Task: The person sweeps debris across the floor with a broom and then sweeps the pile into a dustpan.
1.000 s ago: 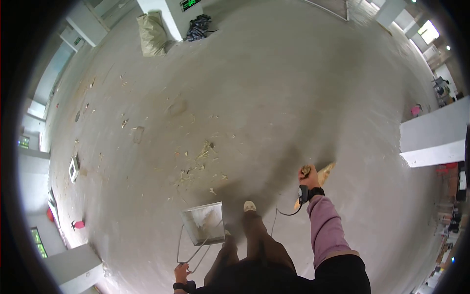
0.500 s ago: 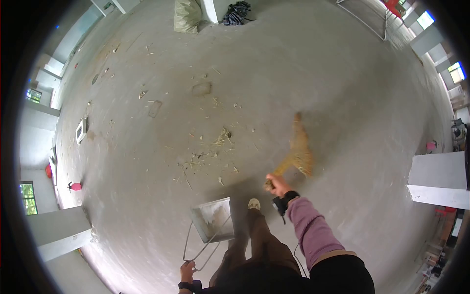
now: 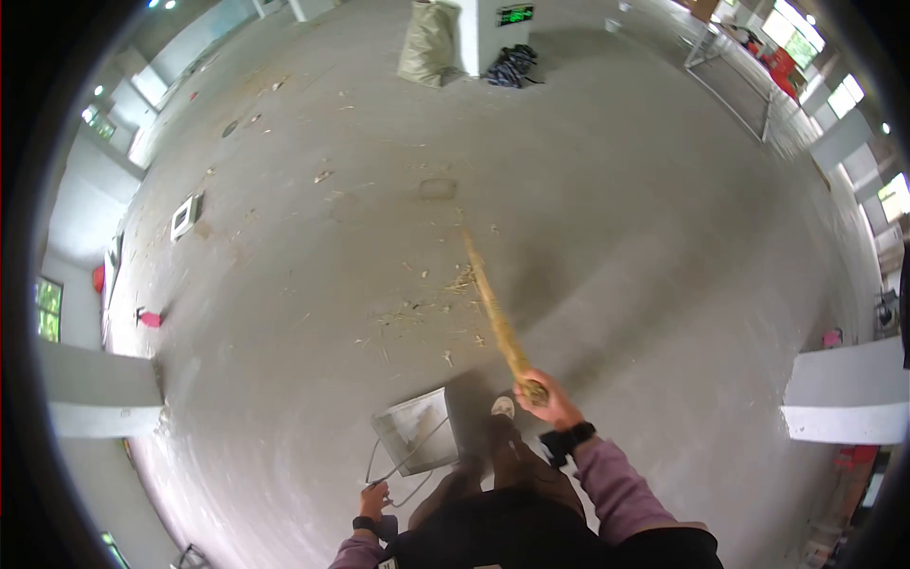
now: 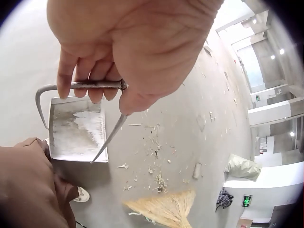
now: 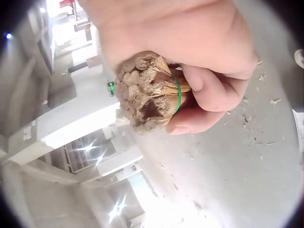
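Observation:
My right hand [image 3: 552, 398] grips a straw broom [image 3: 493, 308] by its handle end. In the right wrist view, the thumb and fingers wrap the bundled butt [image 5: 145, 92], which has a green tie around it. The broom reaches forward, its bristles beside the right edge of scattered straw bits [image 3: 408, 311]. In the left wrist view, the bristle fan [image 4: 164, 206] spreads out just beyond the litter. My left hand [image 3: 373, 499] curls its fingers round the bent metal handle [image 4: 95, 85] of a dustpan [image 3: 413, 431]. The pan, its inside stained, sits in front of my left leg.
My shoe [image 3: 502, 408] is just right of the dustpan. Farther off, a pale sack [image 3: 428, 45] and a dark bag [image 3: 512, 66] lie by a white pillar. A white frame-like object [image 3: 186, 217] lies to the left; another pillar [image 3: 844, 394] stands on the right.
My right hand has brought the broom from the far right leftward to the edge of the litter, its bristle end now pointing forward. The left hand keeps holding the dustpan handle. The head view has shifted.

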The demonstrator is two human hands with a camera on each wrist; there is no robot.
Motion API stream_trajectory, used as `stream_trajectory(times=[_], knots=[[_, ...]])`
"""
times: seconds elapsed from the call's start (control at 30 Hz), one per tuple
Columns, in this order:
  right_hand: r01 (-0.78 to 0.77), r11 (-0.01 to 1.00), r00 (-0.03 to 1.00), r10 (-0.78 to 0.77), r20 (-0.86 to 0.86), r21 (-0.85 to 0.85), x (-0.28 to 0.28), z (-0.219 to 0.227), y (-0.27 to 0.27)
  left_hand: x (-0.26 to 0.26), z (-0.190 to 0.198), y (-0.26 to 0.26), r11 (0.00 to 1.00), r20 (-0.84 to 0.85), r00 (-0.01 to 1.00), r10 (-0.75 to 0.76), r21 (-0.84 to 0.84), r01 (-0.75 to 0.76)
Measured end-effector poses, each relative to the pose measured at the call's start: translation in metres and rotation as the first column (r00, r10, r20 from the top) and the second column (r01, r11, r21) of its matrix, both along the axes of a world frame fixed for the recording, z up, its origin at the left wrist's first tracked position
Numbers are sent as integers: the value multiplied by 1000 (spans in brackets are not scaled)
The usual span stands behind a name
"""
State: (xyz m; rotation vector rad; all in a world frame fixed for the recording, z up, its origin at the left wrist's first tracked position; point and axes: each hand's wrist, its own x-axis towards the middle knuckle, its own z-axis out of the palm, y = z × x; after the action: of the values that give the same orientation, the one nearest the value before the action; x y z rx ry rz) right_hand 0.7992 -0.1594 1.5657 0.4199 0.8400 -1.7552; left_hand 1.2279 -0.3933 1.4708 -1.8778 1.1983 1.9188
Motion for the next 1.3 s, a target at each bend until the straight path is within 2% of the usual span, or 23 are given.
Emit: stream_trajectory(times=[0.03, 0.07, 0.13, 0.17, 0.2, 0.4, 0.53, 0.6, 0.67, 0.73, 0.87, 0.9, 1.0, 1.07, 1.1, 1.2, 1.3], knots=[[-56, 997, 893, 70, -444, 46, 20, 17, 12, 10, -6, -1, 999, -17, 1000, -7, -33, 6], [6, 987, 611, 123, -782, 161, 39, 37, 22, 19, -10, 0, 999, -20, 1000, 10, -42, -11], [31, 982, 898, 55, -437, 188, 53, 47, 45, 30, -13, -1, 998, -26, 999, 40, -56, -41], [47, 978, 976, -1, -219, 202, 57, 48, 58, 36, -13, -1, 997, -25, 998, 58, -46, -59], [62, 973, 998, -65, 5, 223, 60, 48, 68, 40, -14, -2, 997, -28, 997, 74, -36, -75], [113, 936, 977, -166, 137, 332, 90, 29, 100, 83, -24, -1, 986, -69, 984, 163, -11, -164], [79, 974, 962, -129, 239, 210, 106, -26, 97, 108, -26, 8, 965, -88, 961, 260, 35, -258], [30, 994, 949, -60, 310, 102, 117, -39, 63, 119, -29, 10, 953, -72, 951, 302, 51, -299], [-70, 995, 961, 86, 262, -69, 125, -59, 25, 125, -32, 15, 934, -40, 934, 354, 59, -351], [46, 999, 929, -40, 368, -6, 128, -67, -21, 126, -31, 19, 919, -40, 919, 392, 60, -390], [51, 999, 951, -52, 305, 11, 110, -44, -120, 121, -17, 27, 869, -66, 867, 494, 69, -490], [-4, 991, 937, 51, 347, -133, 97, -43, -135, 121, -13, 29, 854, -59, 852, 520, 77, -515], [-36, 947, 961, 120, 248, -320, 64, -42, -180, 133, -9, 37, 826, -58, 825, 562, 82, -557], [71, 938, 924, 65, 377, -338, 35, -51, -196, 152, -18, 44, 793, -38, 794, 607, 103, -601], [128, 931, 898, 37, 438, -341, 24, -55, -197, 163, -23, 48, 777, -30, 780, 626, 114, -619], [187, 901, 916, -17, 401, -390, 5, -40, -175, 171, -20, 57, 751, 12, 755, 656, 97, -654], [212, 931, 926, -94, 366, -297, 3, -24, -121, 174, -30, 65, 726, -8, 729, 685, 99, -681]])
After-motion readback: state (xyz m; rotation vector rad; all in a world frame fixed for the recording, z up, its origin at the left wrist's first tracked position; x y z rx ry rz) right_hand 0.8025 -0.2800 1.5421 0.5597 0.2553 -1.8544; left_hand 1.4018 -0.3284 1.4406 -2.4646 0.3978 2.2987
